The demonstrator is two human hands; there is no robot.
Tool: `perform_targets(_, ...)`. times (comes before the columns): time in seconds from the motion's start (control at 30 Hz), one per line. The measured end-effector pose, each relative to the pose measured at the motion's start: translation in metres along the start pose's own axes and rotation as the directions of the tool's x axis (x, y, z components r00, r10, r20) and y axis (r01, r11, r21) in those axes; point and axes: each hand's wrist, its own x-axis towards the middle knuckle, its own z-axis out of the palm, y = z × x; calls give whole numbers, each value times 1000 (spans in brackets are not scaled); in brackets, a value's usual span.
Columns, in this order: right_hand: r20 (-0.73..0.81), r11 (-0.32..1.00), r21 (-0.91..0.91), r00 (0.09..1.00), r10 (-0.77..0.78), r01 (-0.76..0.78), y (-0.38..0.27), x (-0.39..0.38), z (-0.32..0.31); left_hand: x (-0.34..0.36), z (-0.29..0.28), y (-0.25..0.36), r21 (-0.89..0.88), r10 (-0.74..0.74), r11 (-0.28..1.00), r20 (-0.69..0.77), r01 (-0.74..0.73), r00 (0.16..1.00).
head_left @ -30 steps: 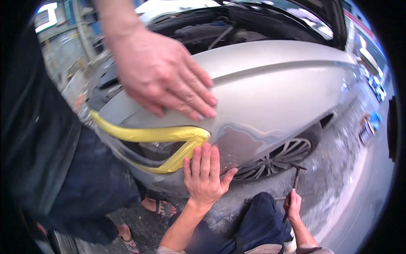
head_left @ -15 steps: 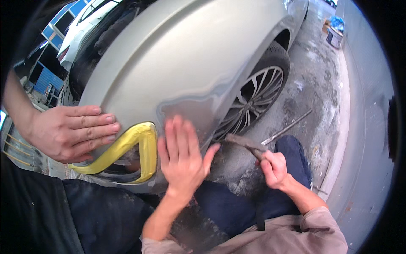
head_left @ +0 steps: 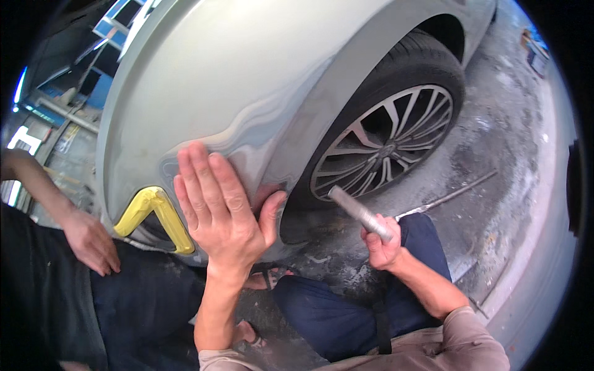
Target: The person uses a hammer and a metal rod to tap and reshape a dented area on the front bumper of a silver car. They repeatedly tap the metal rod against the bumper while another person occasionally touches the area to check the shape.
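My left hand (head_left: 219, 210) lies with fingers stretched out and thumb apart over the patched, scuffed area of a silver car's body panel (head_left: 247, 80). Beneath the palm the surface is hidden. To the right, my right hand (head_left: 382, 242) is closed around a hammer (head_left: 359, 211), held in the air in front of the wheel (head_left: 387, 148). Its long metal head points up and left, and the fist hides most of the handle. Left of my left hand, yellow masking tape (head_left: 145, 207) edges the lamp opening.
A co-worker's hand (head_left: 93, 244) hangs by dark trousers on the left. On the concrete floor right of the wheel lies a metal rod (head_left: 451, 195). A can (head_left: 537, 60) stands by the pale wall (head_left: 544, 247) at the far right.
The co-worker's hand has come off the car panel and dropped to their side. The hammer has turned in my right hand. The view has shifted, bringing the wheel closer.
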Motion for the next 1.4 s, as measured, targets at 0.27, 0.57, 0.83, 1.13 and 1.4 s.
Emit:
perform_targets(0.27, 152, 928, 51, 916, -373, 369, 75, 49, -17, 34, -3, 17, -4, -125, 992, -6, 125, 992)
perform_targets(0.57, 63, 828, 153, 830, -553, 540, 90, 115, 2, 56, -5, 24, 82, -232, 968, -59, 237, 971)
perform_targets(0.83, 27, 863, 95, 865, -501, 497, 92, 113, 4, 57, -4, 25, 100, -293, 951, -4, 292, 956)
perform_targets(1.13, 132, 937, 103, 929, -347, 335, 102, 90, 15, 63, 15, 20, 1, -297, 955, 13, 297, 955)
perform_targets(1.4, 761, -320, 627, 469, 449, -710, -13, 31, 7, 71, 32, 13, -91, -136, 984, 169, 153, 976)
